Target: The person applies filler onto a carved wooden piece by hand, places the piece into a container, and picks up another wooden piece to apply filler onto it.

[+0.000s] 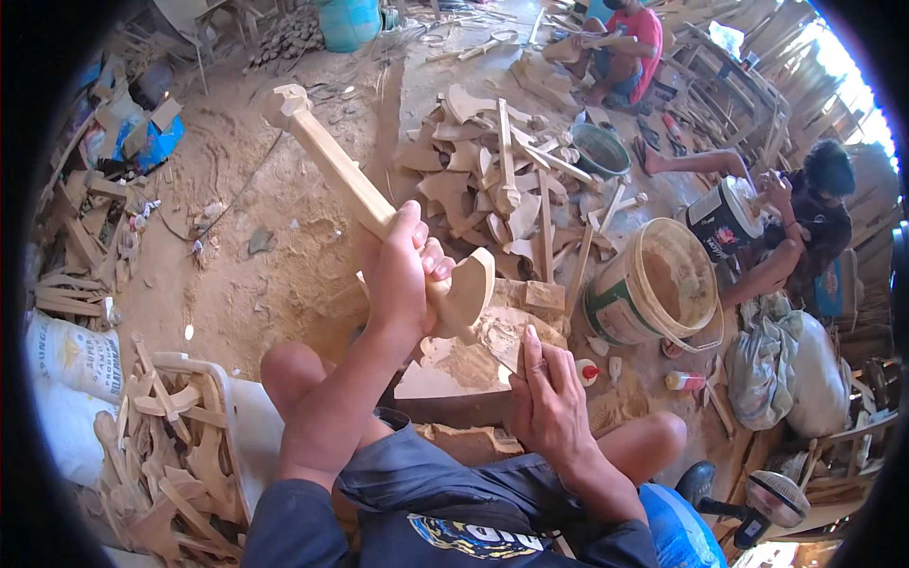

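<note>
My left hand is closed around a pale carved wooden piece. A faceted shaft with a knobbed end slants up and left from my fist, and a broad curved end shows below it. That lower end is over a wooden work block between my knees. My right hand is closed beside the block, the index finger stretched along a thin flat tool. Its tip is close to the curved end; I cannot tell whether they touch. Most of the tool is hidden by my fingers.
A heap of cut wooden pieces lies ahead. Right of it stand a dusty bucket and a green basin. Two people sit at the right and far right. Left, a white container stands by more wood pieces. A small red-capped bottle is near my right hand.
</note>
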`<state>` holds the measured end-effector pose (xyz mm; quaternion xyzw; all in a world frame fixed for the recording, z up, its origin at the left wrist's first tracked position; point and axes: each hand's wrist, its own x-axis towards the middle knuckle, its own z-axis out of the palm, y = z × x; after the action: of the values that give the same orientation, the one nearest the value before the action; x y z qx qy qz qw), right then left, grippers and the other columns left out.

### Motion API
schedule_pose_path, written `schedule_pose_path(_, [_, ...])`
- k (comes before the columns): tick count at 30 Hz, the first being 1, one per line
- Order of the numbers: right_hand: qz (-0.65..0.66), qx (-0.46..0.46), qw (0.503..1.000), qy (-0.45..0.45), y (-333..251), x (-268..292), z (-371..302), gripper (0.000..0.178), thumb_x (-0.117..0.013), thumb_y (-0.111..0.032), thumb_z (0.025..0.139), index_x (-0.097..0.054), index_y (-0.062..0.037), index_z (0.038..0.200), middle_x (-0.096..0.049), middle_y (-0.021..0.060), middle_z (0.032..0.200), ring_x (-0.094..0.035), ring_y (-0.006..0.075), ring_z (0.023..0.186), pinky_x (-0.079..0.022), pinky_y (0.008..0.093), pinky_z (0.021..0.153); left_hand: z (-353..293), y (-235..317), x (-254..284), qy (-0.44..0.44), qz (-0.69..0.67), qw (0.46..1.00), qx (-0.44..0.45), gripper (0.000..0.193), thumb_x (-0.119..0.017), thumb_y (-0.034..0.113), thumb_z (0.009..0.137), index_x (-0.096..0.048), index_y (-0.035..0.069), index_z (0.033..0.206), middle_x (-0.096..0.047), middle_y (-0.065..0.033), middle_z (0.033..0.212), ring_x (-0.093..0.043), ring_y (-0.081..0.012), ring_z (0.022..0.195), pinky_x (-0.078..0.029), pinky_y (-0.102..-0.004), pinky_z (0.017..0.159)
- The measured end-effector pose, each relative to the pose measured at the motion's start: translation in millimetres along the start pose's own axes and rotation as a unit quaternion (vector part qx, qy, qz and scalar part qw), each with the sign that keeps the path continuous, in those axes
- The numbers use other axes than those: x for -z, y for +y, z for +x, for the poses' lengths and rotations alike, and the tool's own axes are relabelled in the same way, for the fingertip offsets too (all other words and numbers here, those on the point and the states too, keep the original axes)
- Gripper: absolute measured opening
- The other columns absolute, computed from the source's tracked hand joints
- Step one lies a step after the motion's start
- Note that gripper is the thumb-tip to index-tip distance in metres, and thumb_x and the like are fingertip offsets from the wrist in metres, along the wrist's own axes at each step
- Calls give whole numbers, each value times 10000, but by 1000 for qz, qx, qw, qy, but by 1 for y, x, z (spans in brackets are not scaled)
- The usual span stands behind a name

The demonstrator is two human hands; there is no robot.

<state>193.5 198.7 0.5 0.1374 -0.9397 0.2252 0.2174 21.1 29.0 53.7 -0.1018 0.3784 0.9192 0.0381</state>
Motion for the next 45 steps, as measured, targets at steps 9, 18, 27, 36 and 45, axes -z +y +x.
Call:
schedule_pose_path(9, [111, -38, 992, 49, 4, 19, 7, 500, -707, -13, 944, -633, 92, 1427, -707, 275, 1164, -697, 405, 993, -573, 463, 891, -3, -2, -3, -2, 35, 997, -63, 310, -641, 196, 1075, -429, 148, 854, -429, 48, 696, -385, -72, 481, -374, -284, 488])
schedule_pose_path(18, [97, 8, 995, -13, 1, 12, 4, 565, -729, 2, 910, -583, 106, 1446, -675, 234, 1087, -649, 386, 906, -559, 455, 823, -7, -13, -10, -24, 82, 992, -89, 383, -635, 218, 1093, -415, 142, 788, -398, 47, 630, -394, -79, 457, -373, -296, 464])
schedule_pose_path(27, [144, -8, 990, -4, 0, 35, 7, 527, -756, -13, 903, -648, 70, 1412, -708, 223, 1127, -685, 366, 921, -569, 421, 825, -4, -10, -8, -33, 83, 989, -117, 383, -624, 212, 1102, -410, 135, 794, -400, 41, 634, -399, -80, 458, -365, -296, 455])
schedule_pose_path(36, [40, 28, 998, 33, 13, 22, 10, 532, -771, -17, 864, -684, 31, 1387, -732, 174, 1168, -679, 324, 877, -583, 402, 777, -12, -17, -11, -55, 92, 988, -114, 373, -606, 204, 1114, -418, 132, 801, -401, 44, 637, -396, -71, 460, -361, -290, 444])
schedule_pose_path(45, [8, 53, 998, -41, 10, 38, 9, 586, -753, 4, 837, -645, 59, 1410, -710, 166, 1118, -655, 308, 861, -578, 402, 763, -6, -11, -9, -52, 104, 989, -95, 397, -625, 227, 1104, -408, 150, 779, -374, 55, 630, -377, -64, 455, -355, -280, 438])
